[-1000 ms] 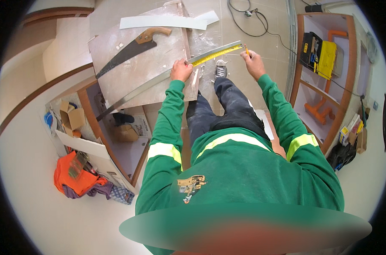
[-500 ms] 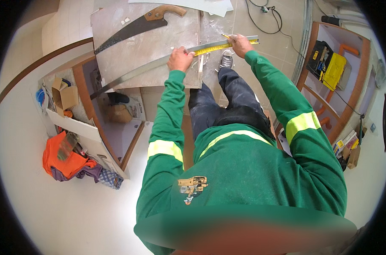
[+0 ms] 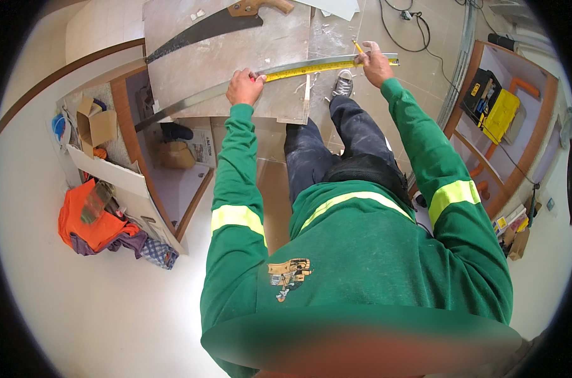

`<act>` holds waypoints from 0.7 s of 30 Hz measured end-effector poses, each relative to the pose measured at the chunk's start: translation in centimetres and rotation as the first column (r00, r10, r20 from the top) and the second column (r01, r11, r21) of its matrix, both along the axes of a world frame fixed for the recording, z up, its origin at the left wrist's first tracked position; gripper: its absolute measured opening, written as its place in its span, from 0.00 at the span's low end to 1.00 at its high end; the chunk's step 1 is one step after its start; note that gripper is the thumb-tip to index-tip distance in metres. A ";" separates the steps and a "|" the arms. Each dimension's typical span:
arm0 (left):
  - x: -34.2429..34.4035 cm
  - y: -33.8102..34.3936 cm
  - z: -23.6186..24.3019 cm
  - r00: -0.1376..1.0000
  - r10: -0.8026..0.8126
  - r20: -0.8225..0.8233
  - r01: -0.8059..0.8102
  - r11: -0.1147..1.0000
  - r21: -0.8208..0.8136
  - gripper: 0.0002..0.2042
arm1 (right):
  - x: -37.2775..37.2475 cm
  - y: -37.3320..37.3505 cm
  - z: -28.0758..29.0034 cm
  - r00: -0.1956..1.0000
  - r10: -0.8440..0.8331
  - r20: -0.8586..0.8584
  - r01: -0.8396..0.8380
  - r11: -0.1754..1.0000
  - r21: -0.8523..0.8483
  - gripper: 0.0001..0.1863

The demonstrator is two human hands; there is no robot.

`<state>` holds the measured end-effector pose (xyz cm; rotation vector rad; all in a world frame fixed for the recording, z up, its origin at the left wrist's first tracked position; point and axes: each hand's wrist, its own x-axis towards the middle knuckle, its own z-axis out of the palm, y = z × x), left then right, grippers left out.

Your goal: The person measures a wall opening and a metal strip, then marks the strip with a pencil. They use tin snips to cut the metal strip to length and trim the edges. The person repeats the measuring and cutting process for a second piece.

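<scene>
A long metal profile (image 3: pixel 191 99) slants across the dusty board, its right end past the board's edge. Along it lies the yellow blade of a tape measure (image 3: pixel 311 67). My left hand (image 3: pixel 245 87) is closed on the blade's left end, with something small and red showing at the fingertips. Near the profile's right end, my right hand (image 3: pixel 375 66) grips a yellow pencil (image 3: pixel 358 46) that points up and left. Its fingers also rest at the tape and profile; how firmly they hold these is hidden.
A handsaw (image 3: pixel 204 34) with a wooden handle lies on the board (image 3: pixel 270 47). Low cabinets (image 3: pixel 166 214) stand on both sides. The right one holds a yellow and black toolbox (image 3: pixel 500 118). A black cable (image 3: pixel 418 47) coils on the floor beyond my right hand.
My left hand has slid left along the profile, so a longer stretch of yellow tape shows between my hands. The right hand has shifted slightly right, and the pencil stands steeper.
</scene>
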<state>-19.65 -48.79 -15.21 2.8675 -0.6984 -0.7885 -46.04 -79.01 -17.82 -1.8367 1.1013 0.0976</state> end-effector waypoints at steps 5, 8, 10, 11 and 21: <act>0.1 -0.1 -0.2 1.000 -0.005 0.012 0.005 1.000 -0.001 0.21 | 0.3 0.7 3.0 0.956 -0.287 0.060 0.211 0.814 0.542 0.18; 0.4 0.0 -0.3 1.000 0.007 -0.026 -0.008 1.000 -0.004 0.21 | 1.3 1.3 5.1 0.749 -0.662 0.025 0.297 0.369 0.881 0.18; 0.6 0.1 -0.4 0.999 0.014 -0.043 -0.015 1.000 -0.013 0.21 | 2.5 1.8 6.2 0.627 -0.778 -0.039 0.303 0.197 0.932 0.19; 0.8 0.1 -0.4 0.998 0.011 -0.057 -0.012 1.000 -0.006 0.21 | 3.1 2.0 6.5 0.604 -0.793 -0.078 0.336 0.166 0.927 0.21; 0.6 0.3 -0.7 0.998 0.037 -0.052 -0.040 0.998 -0.046 0.21 | 5.1 5.0 4.7 0.829 -0.551 0.095 0.269 0.542 0.796 0.34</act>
